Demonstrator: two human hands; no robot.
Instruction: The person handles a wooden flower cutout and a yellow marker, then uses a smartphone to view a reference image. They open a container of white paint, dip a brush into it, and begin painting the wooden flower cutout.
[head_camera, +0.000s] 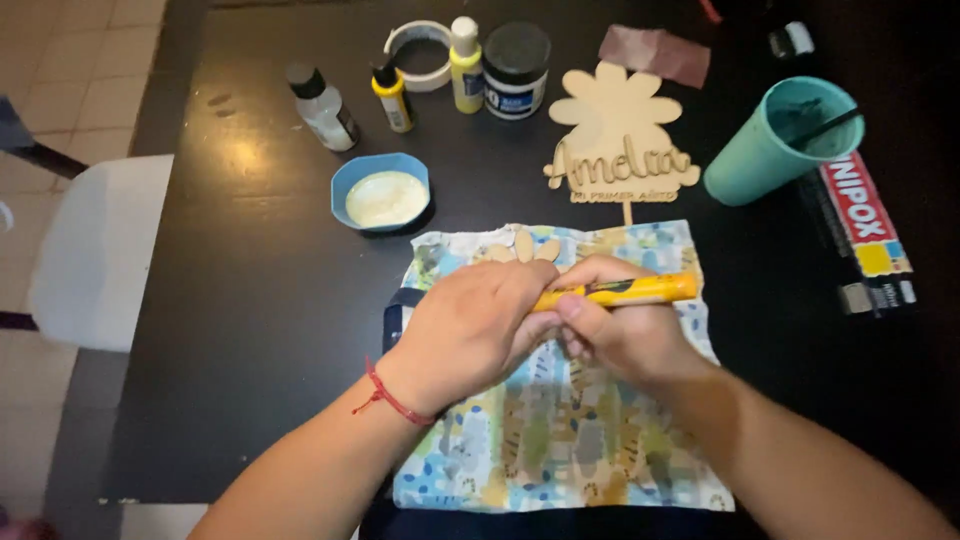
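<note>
Yellow marker (620, 291) gripped over patterned cloth (560, 430).

1. Four paint containers at 12 o'clock: clear bottle (322, 108), two yellow bottles (392, 97) (466, 66), black-lidded jar (515, 70).
2. One blue bowl (381, 190).
3. One teal cup (778, 140), 2 o'clock.
4. One tape roll (420, 52).
5. One yellow marker (620, 291).

A yellow marker (615, 292) lies nearly level at the centre of the frame, its tip end hidden under the left hand (470, 330), its barrel gripped by the right hand (625, 330) (a dark label runs along its side).
</note>
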